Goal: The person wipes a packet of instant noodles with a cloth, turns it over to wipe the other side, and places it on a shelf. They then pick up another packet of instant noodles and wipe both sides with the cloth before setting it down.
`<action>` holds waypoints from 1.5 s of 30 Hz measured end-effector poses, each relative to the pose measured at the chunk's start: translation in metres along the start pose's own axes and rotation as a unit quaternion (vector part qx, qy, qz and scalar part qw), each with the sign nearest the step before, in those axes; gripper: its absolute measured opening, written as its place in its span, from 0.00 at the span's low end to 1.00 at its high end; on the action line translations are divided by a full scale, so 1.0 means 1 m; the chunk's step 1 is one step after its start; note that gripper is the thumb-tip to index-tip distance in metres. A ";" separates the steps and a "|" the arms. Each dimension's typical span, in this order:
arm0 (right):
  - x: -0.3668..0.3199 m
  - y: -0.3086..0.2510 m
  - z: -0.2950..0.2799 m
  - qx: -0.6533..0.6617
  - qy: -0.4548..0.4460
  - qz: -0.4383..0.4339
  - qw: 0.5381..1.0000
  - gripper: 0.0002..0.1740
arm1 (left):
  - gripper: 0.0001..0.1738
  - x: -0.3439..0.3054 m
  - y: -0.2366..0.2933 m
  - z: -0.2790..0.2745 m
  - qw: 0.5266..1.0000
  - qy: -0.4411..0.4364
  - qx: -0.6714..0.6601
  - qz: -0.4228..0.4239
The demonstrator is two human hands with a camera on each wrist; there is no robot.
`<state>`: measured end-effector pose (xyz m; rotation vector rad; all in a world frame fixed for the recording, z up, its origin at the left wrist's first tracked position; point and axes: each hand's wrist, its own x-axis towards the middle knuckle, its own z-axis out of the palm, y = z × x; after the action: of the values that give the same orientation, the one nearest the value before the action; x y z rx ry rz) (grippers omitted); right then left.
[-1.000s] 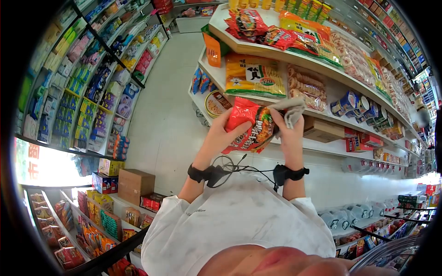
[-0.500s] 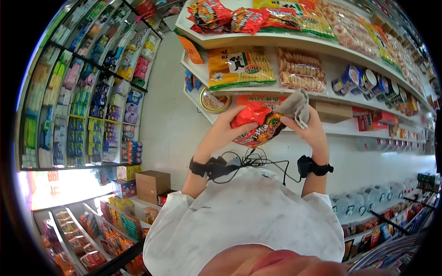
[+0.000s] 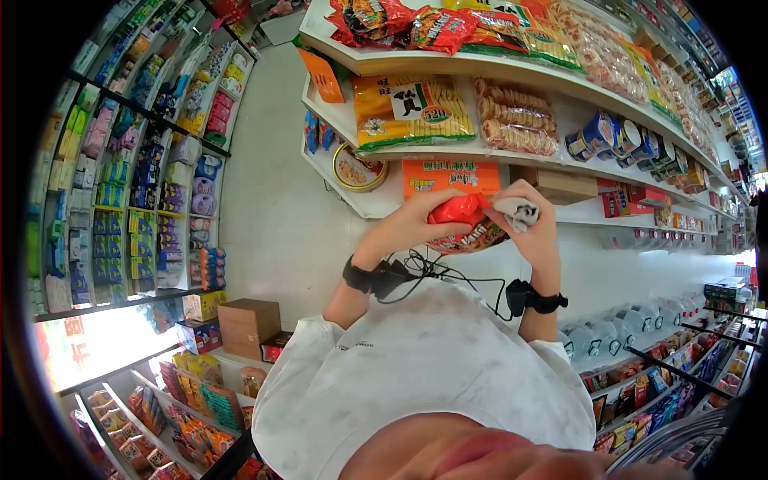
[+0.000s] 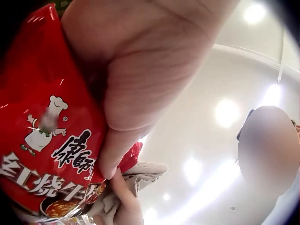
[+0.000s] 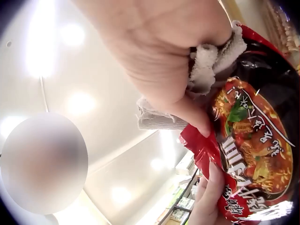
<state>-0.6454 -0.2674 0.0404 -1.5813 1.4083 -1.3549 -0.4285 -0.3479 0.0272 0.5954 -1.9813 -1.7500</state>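
A red and black instant noodle packet (image 3: 458, 210) is held between both hands in front of the chest. Its red part with a cartoon chef fills much of the left wrist view, and the dark part with a food picture (image 5: 253, 140) shows in the right wrist view. My left hand (image 3: 410, 226) grips the packet's left side, thumb across its face. At the packet's other side, my right hand (image 3: 538, 240) pinches it with the thumb, while a crumpled grey cloth (image 3: 518, 213) is bunched in the same hand. The packet hides part of the fingers.
Ahead stands a tiered white shelf (image 3: 436, 158) with yellow rice cracker bags (image 3: 412, 112), red noodle packets (image 3: 444, 29), blue cups (image 3: 592, 138) and a round tin (image 3: 360, 170). An orange carton (image 3: 452, 174) sits just behind the hands. Cables hang between the wrist straps.
The packet has tipped so its face is seen more edge-on from above. The cloth is more bunched in the right hand. The head view has shifted, bringing the orange carton into sight.
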 end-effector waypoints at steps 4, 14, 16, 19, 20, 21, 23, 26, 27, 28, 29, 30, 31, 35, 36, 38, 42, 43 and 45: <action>0.003 -0.002 0.011 -0.030 -0.022 -0.012 0.999 0.14 | 0.25 -0.003 -0.005 -0.013 1.000 -0.006 0.014 0.001; 0.008 0.011 0.035 0.098 0.299 0.269 0.910 0.16 | 0.26 -0.002 -0.027 -0.033 0.982 0.185 -0.028 -0.008; 0.012 0.031 0.043 0.300 0.275 0.167 0.898 0.22 | 0.26 0.000 -0.028 -0.031 0.980 0.188 -0.069 -0.005; 0.020 0.024 0.073 0.344 0.361 0.209 0.841 0.19 | 0.26 0.005 -0.027 -0.033 0.975 0.185 -0.119 -0.037; 0.020 0.029 0.071 0.325 0.356 0.190 0.855 0.19 | 0.26 0.006 -0.026 -0.036 0.976 0.168 -0.131 -0.042; 0.022 0.031 0.068 0.305 0.350 0.172 0.869 0.18 | 0.26 0.005 -0.025 -0.040 0.977 0.151 -0.145 -0.049; 0.017 0.027 0.068 0.253 0.356 0.156 0.886 0.15 | 0.25 0.002 -0.026 -0.044 0.976 0.120 -0.168 -0.063; 0.012 0.022 0.065 0.159 0.357 0.133 0.911 0.16 | 0.25 0.001 -0.026 -0.042 0.969 0.108 -0.212 -0.064; 0.012 0.019 0.066 0.171 0.366 0.130 0.905 0.16 | 0.25 0.002 -0.028 -0.042 0.969 0.107 -0.215 -0.058; 0.012 0.015 0.069 0.183 0.375 0.125 0.900 0.17 | 0.25 0.002 -0.031 -0.041 0.969 0.107 -0.218 -0.051; 0.012 0.013 0.071 0.195 0.382 0.119 0.895 0.17 | 0.25 0.002 -0.032 -0.040 0.968 0.107 -0.221 -0.044; 0.011 0.012 0.072 0.194 0.374 0.143 0.896 0.17 | 0.24 0.002 -0.033 -0.040 0.966 0.130 -0.224 -0.029; 0.009 0.013 0.074 0.193 0.364 0.166 0.896 0.18 | 0.23 0.002 -0.033 -0.041 0.962 0.154 -0.226 -0.015; 0.008 -0.001 0.106 0.169 0.210 0.191 0.944 0.18 | 0.20 0.007 -0.028 -0.056 0.886 0.286 -0.364 -0.005; 0.005 -0.003 0.114 0.159 0.161 0.182 0.957 0.18 | 0.19 0.005 -0.024 -0.061 0.887 0.289 -0.359 0.004; 0.001 -0.004 0.117 0.120 0.093 0.236 0.960 0.16 | 0.18 0.001 -0.012 -0.076 0.888 0.297 -0.350 0.027; 0.014 -0.005 0.122 0.103 0.108 0.164 0.975 0.13 | 0.19 -0.003 -0.015 -0.080 0.860 0.307 -0.407 0.010; 0.015 0.003 0.125 0.102 0.134 0.141 0.975 0.13 | 0.20 -0.007 -0.015 -0.082 0.862 0.288 -0.417 0.019; 0.018 0.008 0.121 0.022 0.174 0.092 0.980 0.13 | 0.20 -0.012 -0.022 -0.088 0.867 0.289 -0.404 0.026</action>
<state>-0.5355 -0.3080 0.0041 -1.1889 1.6701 -1.5908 -0.3671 -0.4144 0.0150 0.6381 -0.7465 -1.8614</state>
